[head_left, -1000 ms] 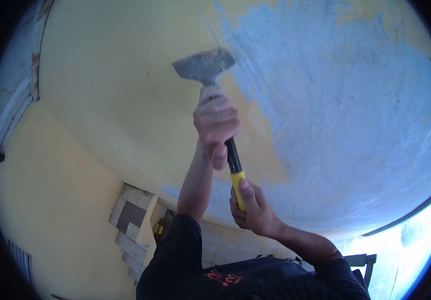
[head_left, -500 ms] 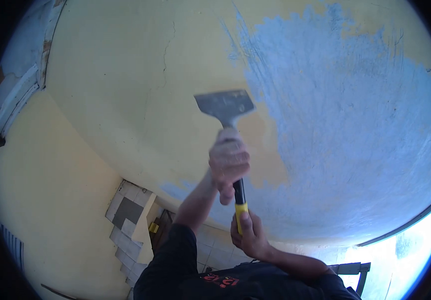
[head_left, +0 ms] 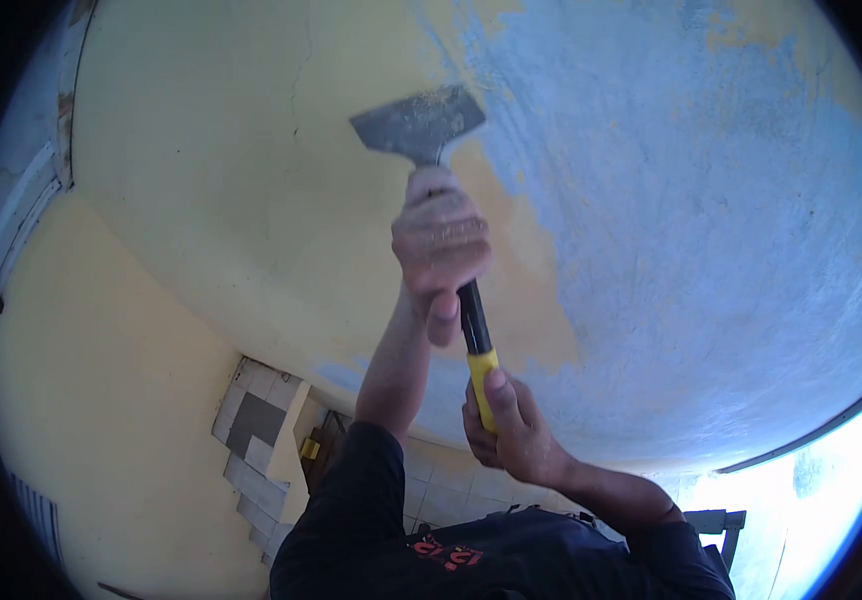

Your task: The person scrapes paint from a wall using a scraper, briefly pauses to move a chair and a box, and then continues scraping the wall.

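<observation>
- Left hand (head_left: 441, 240) is gripping scraper (head_left: 475, 322) just below blade (head_left: 416, 122).
- Right hand (head_left: 521, 435) is clasping its yellow handle end (head_left: 481, 370).
- Blade is sitting over yellow paint (head_left: 221, 200), beside blue patch (head_left: 671, 230); can't tell if it's touching.

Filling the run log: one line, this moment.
left hand: grips scraper near blade | right hand: grips yellow handle | wall: part yellow, part blue

Scraper handle (head_left: 478, 338) — black and yellow; wall (head_left: 651, 250) — cream, patched pale blue.
</observation>
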The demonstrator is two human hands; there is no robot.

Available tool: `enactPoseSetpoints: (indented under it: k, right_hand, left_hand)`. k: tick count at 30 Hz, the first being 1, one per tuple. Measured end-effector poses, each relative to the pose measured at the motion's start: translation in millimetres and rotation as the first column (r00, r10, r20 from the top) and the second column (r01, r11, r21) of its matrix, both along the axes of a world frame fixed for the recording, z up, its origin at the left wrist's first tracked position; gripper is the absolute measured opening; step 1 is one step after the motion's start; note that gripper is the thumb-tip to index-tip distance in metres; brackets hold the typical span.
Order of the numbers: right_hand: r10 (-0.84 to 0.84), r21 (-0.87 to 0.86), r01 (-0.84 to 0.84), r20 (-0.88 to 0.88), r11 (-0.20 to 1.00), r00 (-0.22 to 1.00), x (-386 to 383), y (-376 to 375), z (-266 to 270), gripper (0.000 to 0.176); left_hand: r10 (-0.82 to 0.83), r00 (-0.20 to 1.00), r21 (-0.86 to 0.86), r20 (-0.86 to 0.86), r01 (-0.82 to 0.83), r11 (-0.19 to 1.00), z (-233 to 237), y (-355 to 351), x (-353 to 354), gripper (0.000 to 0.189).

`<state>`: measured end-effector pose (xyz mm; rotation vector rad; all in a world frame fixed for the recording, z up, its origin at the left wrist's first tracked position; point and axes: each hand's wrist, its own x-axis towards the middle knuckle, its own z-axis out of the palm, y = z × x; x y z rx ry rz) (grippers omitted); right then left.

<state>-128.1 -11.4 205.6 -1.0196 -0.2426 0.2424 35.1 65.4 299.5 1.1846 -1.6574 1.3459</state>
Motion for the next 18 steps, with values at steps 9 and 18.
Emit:
enactPoseSetpoints:
  k: [9,18]
  right_hand:
    - [-0.102,-0.069,0.115,0.161,0.991,0.982,31.7,25.4,63.3,0.055]
    - [-0.116,0.0,0.116,-0.02,0.993,0.993,-42.4,35.6,-44.9,0.053]
  left_hand:
    - [0.064,0.987,0.121,0.147,-0.082,0.989,87.9,34.8,19.1,0.063]
    - [0.038,0.995,0.141,-0.094,-0.025,0.99,-40.5,22.2,-44.7,0.064]
